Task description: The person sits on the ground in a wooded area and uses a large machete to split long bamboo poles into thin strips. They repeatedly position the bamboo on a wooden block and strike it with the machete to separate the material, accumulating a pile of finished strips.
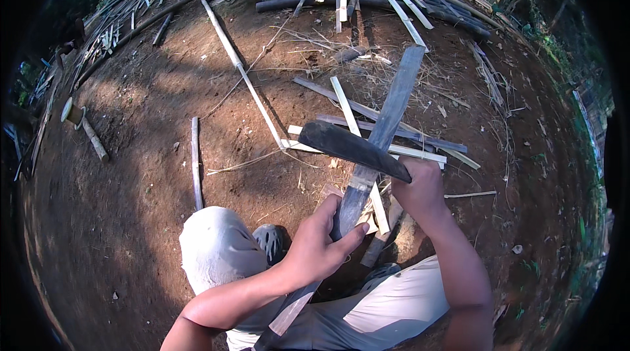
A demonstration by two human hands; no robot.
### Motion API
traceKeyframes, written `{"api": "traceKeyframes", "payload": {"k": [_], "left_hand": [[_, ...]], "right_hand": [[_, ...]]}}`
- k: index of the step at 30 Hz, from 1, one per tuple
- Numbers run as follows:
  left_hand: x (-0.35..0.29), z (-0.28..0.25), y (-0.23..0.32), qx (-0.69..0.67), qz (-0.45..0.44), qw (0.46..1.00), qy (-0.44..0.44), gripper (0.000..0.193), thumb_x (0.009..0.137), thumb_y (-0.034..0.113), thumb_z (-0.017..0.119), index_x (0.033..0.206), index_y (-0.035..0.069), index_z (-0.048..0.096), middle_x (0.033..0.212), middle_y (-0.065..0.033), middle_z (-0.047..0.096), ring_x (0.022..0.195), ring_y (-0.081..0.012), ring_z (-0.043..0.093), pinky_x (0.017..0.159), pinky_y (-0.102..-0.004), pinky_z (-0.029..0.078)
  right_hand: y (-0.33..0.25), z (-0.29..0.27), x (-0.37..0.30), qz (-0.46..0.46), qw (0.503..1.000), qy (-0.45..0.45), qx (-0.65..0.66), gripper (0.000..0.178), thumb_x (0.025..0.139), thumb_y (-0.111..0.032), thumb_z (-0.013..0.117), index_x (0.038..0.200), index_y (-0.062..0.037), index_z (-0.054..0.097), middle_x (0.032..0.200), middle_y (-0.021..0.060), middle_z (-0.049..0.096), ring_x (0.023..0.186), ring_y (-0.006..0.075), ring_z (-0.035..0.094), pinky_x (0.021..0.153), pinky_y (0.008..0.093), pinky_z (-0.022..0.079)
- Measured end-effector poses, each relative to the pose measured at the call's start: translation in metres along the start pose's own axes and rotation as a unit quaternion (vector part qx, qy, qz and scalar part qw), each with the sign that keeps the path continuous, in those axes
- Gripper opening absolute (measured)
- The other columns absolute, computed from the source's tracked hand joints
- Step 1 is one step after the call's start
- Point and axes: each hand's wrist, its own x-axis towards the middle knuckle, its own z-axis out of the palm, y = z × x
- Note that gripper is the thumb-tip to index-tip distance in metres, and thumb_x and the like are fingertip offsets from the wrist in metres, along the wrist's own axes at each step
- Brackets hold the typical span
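Long grey slat (396,103), held aslant above the brown soil (138,193).
Dark broad blade (344,145) crosses it from where I watch, touching or not I can't tell; right hand (422,188) clenched at the blade's right end, left hand (320,246) gripping the slat lower down.

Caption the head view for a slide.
Left hand grips a long grey slat as the right hand holds a dark blade across it, over brown soil.

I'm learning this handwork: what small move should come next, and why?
Perhaps slide the dark blade along the bamboo slat, away from the left hand: the right hand holds it across the slat, and the left hand grips the slat nearer the body. Blade contact is unclear.
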Motion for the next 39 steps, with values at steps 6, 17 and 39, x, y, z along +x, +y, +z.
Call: {"api": "traceKeyframes", "payload": {"k": [6,17,39], "left_hand": [[0.001,0.000,-0.003,0.011,0.049,0.999,0.008,0.026,0.092,0.011,0.068,0.108,0.000,0.052,0.084,0.0000,0.057,0.074,-0.0029,0.049,0.061,-0.0218,0.041],[-0.011,-0.001,-0.005,0.025,-0.021,0.999,0.003,0.022,0.089,0.011,0.066,0.099,0.001,0.049,0.078,0.0001,0.051,0.070,-0.0039,0.047,0.059,-0.0230,0.040],[0.001,-0.014,0.022,-0.234,-0.101,0.962,-0.096,0.025,0.101,0.017,0.056,0.114,0.000,0.045,0.079,-0.0084,0.064,0.054,-0.0139,0.062,0.050,-0.0254,0.052]], "right_hand": [[-0.017,-0.002,-0.013,-0.092,0.995,-0.005,-0.045,0.016,0.069,-0.012,0.074,0.073,-0.0062,0.060,0.065,0.0127,0.060,0.062,0.0347,0.064,0.057,0.0438,0.049],[0.021,-0.011,0.012,-0.007,0.994,0.009,-0.113,0.014,0.065,-0.005,0.071,0.075,-0.0047,0.061,0.075,0.0151,0.066,0.072,0.0371,0.066,0.066,0.0455,0.051],[0.035,-0.031,0.002,0.180,0.983,0.045,-0.006,0.018,0.075,-0.007,0.067,0.065,-0.0034,0.052,0.056,0.0097,0.051,0.051,0.0226,0.049,0.053,0.0374,0.042]]}}
